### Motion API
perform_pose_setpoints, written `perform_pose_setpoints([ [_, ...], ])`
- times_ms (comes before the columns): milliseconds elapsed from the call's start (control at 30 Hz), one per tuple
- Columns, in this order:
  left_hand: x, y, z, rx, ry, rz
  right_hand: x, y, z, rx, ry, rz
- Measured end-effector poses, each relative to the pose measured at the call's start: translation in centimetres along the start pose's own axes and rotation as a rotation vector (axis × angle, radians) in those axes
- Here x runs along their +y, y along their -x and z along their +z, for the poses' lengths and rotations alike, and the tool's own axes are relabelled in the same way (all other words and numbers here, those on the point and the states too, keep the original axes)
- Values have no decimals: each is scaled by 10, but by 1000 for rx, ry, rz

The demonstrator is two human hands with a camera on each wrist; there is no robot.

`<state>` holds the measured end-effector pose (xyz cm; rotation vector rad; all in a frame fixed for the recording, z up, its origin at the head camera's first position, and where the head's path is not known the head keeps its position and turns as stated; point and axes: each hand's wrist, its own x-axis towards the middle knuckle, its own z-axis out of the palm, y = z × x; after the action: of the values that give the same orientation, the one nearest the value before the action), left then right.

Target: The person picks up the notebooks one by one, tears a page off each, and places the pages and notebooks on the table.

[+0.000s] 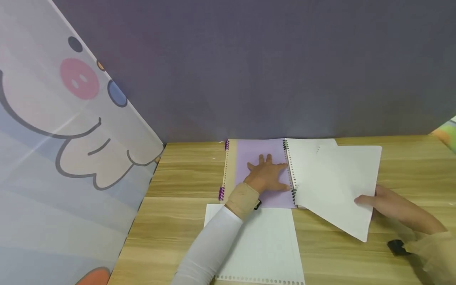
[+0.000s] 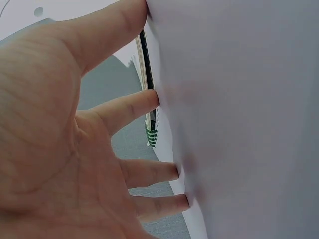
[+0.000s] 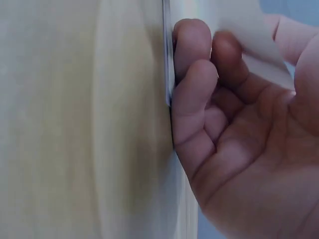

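Note:
Two sets of rings mark the loose-leaf notebook lying open at the back of the table: green rings (image 1: pixel 294 196) down its middle and purple rings (image 1: pixel 221 194) at its left. My left hand (image 1: pixel 267 176) rests with spread fingers on its purple page (image 1: pixel 246 148). In the left wrist view the fingertips (image 2: pixel 151 98) touch a pale surface. To the right, my right hand (image 1: pixel 382 204) pinches a white sheet of paper (image 1: pixel 338 186) by its lower right edge. That sheet slants over the notebook's white pages (image 1: pixel 303 144); whether the rings hold it I cannot tell.
A lined sheet with punched holes (image 1: pixel 263 245) lies in front of the notebook, partly under my left forearm. A grey panel (image 1: pixel 249 71) stands along the table's back edge. On the left hangs a cartoon-printed cloth (image 1: pixel 46 158).

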<state>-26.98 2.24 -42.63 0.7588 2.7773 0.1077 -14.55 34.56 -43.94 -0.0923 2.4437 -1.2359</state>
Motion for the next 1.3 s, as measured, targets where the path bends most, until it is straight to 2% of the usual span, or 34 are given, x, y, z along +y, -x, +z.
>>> perform_pose_setpoints([
  [267, -2, -3, 3, -4, 11, -2, 6, 8, 4, -7, -26, -100],
  [433, -1, -4, 2, -2, 5, -3, 7, 13, 0, 12, 67, -53],
  [567, 0, -4, 1, -1, 0, -5, 9, 14, -2, 12, 100, -52],
  [1000, -3, -5, 6, -5, -1, -13, 14, 11, -2, -29, 10, -60],
  [1300, -3, -6, 6, 1, -19, -10, 21, 13, -2, 12, 16, -84],
])
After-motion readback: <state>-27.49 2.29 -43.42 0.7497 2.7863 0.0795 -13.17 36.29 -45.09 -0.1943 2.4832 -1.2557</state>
